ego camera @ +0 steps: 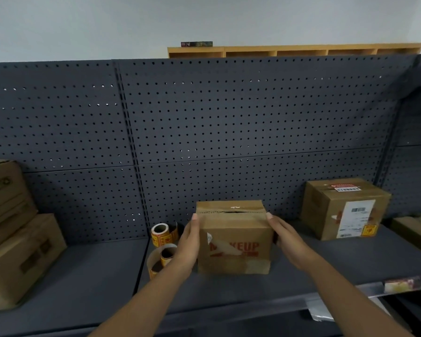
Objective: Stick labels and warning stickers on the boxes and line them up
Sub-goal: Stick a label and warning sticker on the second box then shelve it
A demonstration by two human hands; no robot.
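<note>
Pegboard back panel (229,113): dark grey metal, perforated in regular rows, spanning the full width behind the shelf.
Shelf (88,268): one, dark grey, flat, matte.
Stacked cartons (15,229): two, brown corrugated cardboard, at far left, the upper set on the lower.
Labelled box (343,207): one, brown cardboard, cuboid, at right against the panel; white shipping label on its front, red-and-white sticker on top, small orange sticker at the lower corner.
Makeup box (233,239): one, brown cardboard, taped, red lettering partly covered by a peeling white label; centre of shelf.
Left hand (187,246): fingers straight, flat against the box's left side.
Right hand (287,239): fingers straight, against its right side.
Sticker rolls (163,235): two, orange-and-red, just left of the box, partly hidden by the left hand.
</note>
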